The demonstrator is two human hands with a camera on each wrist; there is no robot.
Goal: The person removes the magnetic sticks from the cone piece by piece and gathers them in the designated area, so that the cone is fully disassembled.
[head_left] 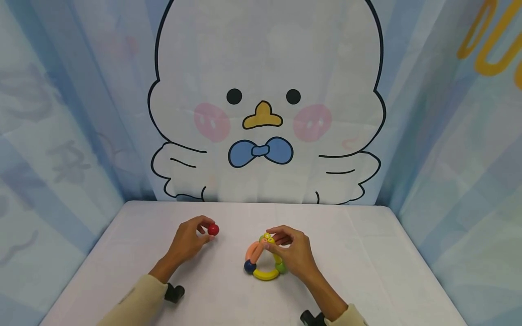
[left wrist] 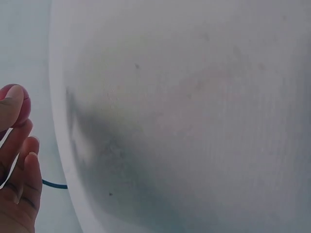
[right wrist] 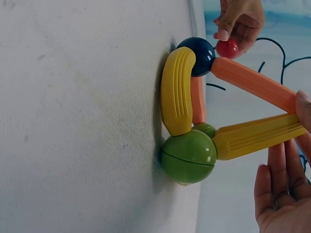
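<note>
Red and glossy, a small ball (head_left: 213,229) sits pinched between the thumb and fingertips of the left hand (head_left: 188,241), held just above the white table (head_left: 367,253) on its left half. In the left wrist view the ball (left wrist: 24,99) shows only as a red edge behind the thumb, with the other fingers (left wrist: 22,160) loosely curled below it.

To the right, well apart from the ball, stands a toy structure of rods and balls (head_left: 263,258). The right hand (head_left: 294,254) clamps its fingertips on the top of it, where the slanted rods meet. From the right wrist view, a curved yellow rod (right wrist: 176,97) lies on the table and joins a dark blue ball (right wrist: 199,56) to a green ball (right wrist: 189,155). An orange rod (right wrist: 252,82) rises from the blue ball, and a straight yellow rod (right wrist: 257,137) rises from the green one; both run up toward the fingers (right wrist: 303,109) at the frame's edge. A second orange rod (right wrist: 197,104) lies behind the curved yellow one.

Behind the table hangs a backdrop printed with a white cartoon bird (head_left: 265,104) wearing a blue bow tie.
</note>
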